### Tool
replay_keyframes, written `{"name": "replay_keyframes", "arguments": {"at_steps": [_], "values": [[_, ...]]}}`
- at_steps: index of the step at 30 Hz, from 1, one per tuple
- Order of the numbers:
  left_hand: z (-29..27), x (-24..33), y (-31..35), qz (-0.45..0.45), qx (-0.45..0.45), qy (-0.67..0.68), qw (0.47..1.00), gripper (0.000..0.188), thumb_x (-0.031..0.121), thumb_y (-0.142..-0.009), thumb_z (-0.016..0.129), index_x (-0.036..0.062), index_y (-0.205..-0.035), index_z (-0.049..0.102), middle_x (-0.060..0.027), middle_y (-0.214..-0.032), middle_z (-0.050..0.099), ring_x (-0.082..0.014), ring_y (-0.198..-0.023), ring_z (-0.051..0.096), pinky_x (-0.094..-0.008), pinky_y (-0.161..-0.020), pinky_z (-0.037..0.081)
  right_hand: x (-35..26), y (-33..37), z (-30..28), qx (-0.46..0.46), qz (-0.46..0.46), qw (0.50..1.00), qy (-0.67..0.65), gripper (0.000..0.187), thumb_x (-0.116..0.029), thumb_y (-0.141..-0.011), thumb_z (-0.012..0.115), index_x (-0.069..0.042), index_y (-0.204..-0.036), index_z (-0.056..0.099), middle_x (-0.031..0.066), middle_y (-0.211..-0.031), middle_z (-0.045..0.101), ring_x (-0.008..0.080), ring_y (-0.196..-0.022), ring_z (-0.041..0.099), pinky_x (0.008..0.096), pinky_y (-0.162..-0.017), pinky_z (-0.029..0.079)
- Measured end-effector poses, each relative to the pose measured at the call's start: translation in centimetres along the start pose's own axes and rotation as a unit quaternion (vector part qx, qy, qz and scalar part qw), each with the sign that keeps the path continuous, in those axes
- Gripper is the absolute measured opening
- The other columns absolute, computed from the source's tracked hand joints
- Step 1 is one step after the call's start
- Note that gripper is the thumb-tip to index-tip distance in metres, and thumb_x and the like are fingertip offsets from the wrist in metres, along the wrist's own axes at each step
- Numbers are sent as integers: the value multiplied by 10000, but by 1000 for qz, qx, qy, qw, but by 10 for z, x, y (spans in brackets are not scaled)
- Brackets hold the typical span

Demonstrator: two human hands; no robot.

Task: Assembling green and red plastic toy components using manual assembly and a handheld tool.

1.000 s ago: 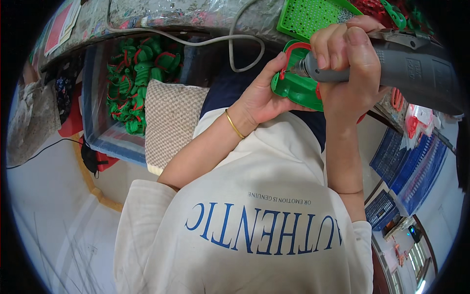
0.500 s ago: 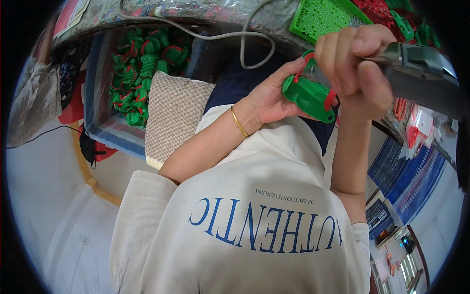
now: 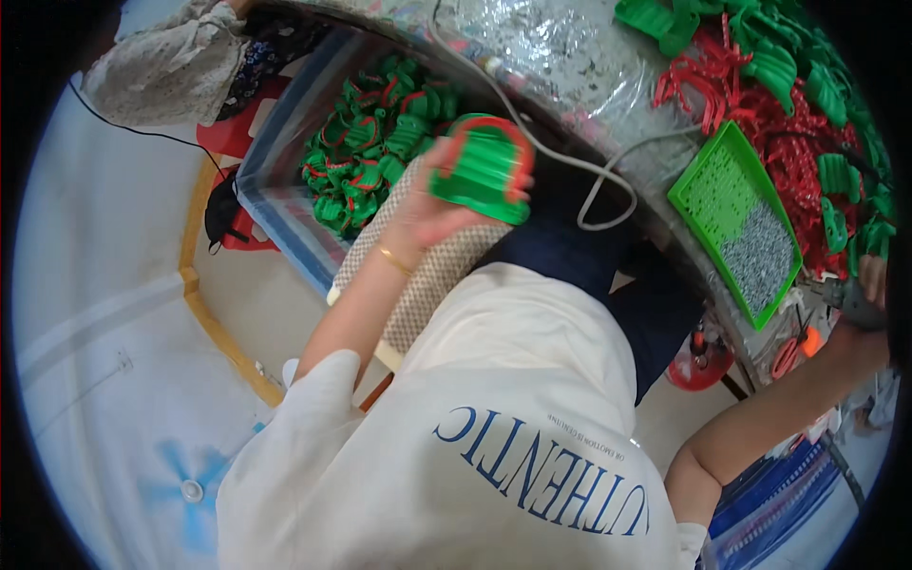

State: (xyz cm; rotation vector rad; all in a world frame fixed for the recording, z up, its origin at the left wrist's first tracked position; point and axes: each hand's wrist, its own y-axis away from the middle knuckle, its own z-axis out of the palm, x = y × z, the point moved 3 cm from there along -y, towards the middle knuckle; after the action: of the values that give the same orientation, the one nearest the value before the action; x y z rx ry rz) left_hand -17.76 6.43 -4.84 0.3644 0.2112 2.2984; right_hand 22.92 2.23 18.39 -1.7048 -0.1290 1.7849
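Note:
My left hand [image 3: 426,211] holds a green plastic piece with a curved red strip [image 3: 480,185], blurred by motion, near the crate's right edge. The crate [image 3: 285,249], blue-grey and lined, is heaped with similar green and red pieces [image 3: 366,152]. Out at the far right rim, my right hand [image 3: 872,280] is closed around a dark grey power tool [image 3: 853,306]; the picture's edge hides part of both. The tool's kind does not show clearly. Close to that hand lie red plastic strips [image 3: 784,171] and loose green plastic parts [image 3: 836,176].
A green perforated tray [image 3: 708,176] with many small silver screws [image 3: 760,252] sits on the plastic-covered table [image 3: 560,57]. A pale cable [image 3: 541,147] loops over the table edge. A checked cushion [image 3: 432,285] lies beside my lap. At lower left is a blue fan [image 3: 192,491].
My left hand has carried the green and red piece leftward toward the crate. My right hand has moved away to the far right with the grey tool. The view has turned.

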Motion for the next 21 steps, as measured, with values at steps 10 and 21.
{"name": "replay_keyframes", "arguments": {"at_steps": [10, 21], "values": [[-112, 97, -19, 168, 425, -414, 787, 557, 490, -953, 493, 104, -1354, 460, -105, -1195, 573, -232, -1035, 566, -402, -890, 448, 16, -4, -45, 123, 65, 972, 187, 308, -213, -931, 613, 17, -1128, 555, 90, -945, 615, 175, -903, 586, 303, -841, 455], [112, 43, -162, 384, 17, -738, 554, 334, 149, -832, 662, 55, -1149, 619, -142, -1030, 613, -259, -935, 620, -347, -831, 490, 5, 7, -39, 189, -40, 940, 280, 478, -194, -933, 611, 37, -1314, 439, 158, -1188, 594, 213, -1108, 566, 336, -986, 431]]}}
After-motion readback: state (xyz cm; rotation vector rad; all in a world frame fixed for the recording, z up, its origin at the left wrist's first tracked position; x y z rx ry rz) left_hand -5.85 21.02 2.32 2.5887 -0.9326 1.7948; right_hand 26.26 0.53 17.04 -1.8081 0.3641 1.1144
